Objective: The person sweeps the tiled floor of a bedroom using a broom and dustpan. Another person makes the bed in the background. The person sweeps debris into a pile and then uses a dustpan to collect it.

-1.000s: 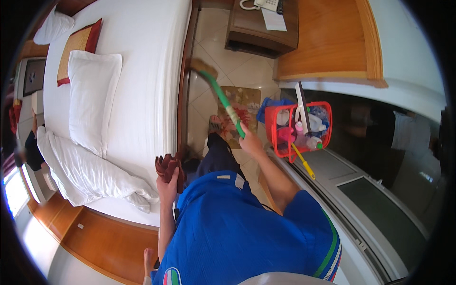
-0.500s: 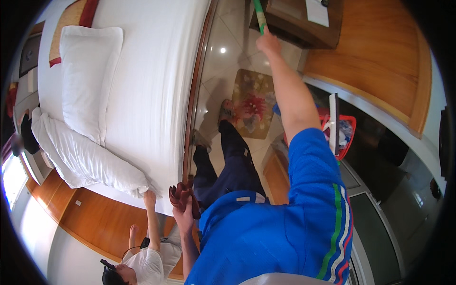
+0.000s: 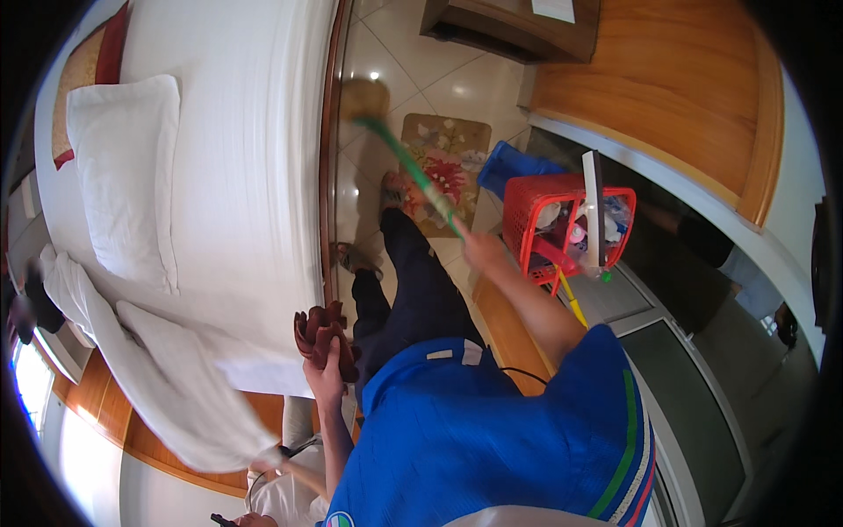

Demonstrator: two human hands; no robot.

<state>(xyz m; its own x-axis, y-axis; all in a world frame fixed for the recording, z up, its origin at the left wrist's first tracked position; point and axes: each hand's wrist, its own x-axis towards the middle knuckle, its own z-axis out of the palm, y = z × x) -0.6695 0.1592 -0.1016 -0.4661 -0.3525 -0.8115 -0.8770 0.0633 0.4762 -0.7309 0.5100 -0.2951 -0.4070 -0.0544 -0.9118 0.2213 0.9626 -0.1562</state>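
In my left hand, beside the near corner of the bed, is a bunch of dark reddish-brown, curved, strap-like pieces, perhaps slippers; their kind is unclear. My right hand grips the green handle of a broom. This handle slants away to the left over a flowered mat. At its far end the yellowish-brown broom head is smeared by motion over the tiled floor, close to the bed's side.
White sheets and a pillow cover the bed on my left. A co-worker at lower left handles a white cover. To my right stand a red basket of bottles and a blue bin; a wooden cabinet is ahead.
My right hand has come back toward me, and the whole broom has swung into view near the bed. My left hand keeps its hold. The co-worker's white cover has been pulled nearer.
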